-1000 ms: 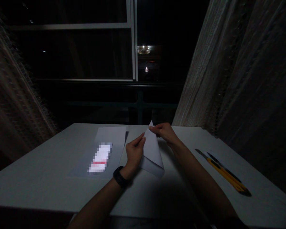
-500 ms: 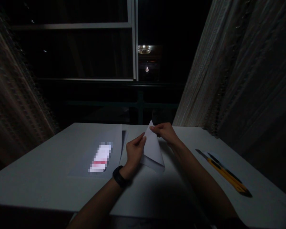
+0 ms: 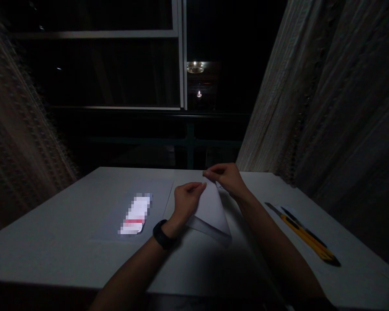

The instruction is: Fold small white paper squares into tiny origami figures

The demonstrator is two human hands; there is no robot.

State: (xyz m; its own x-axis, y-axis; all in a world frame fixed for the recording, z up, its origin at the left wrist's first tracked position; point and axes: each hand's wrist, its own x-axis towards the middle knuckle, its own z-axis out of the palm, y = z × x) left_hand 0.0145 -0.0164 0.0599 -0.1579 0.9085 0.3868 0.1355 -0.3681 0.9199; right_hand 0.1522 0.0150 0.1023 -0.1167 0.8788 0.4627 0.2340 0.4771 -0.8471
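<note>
A folded white paper sheet [image 3: 210, 211], shaped like a pointed triangle, is held over the white table [image 3: 52, 250] in dim light. My left hand [image 3: 185, 202], with a black watch on the wrist, pinches the paper's left edge near the tip. Fingers of my right hand [image 3: 226, 178] are closed on the paper's far tip. The paper tilts down toward the table, its wide end near me.
A flat sheet [image 3: 134, 211] with a small white and red package lies left of my hands. A yellow utility knife [image 3: 306, 239] and a dark pen [image 3: 303, 231] lie at the right. Curtains hang on both sides of a dark window.
The folded paper has tipped lower and flatter toward the table. My left hand moved up to the tip, closer to my right hand. The flat sheet's raised far edge has dropped.
</note>
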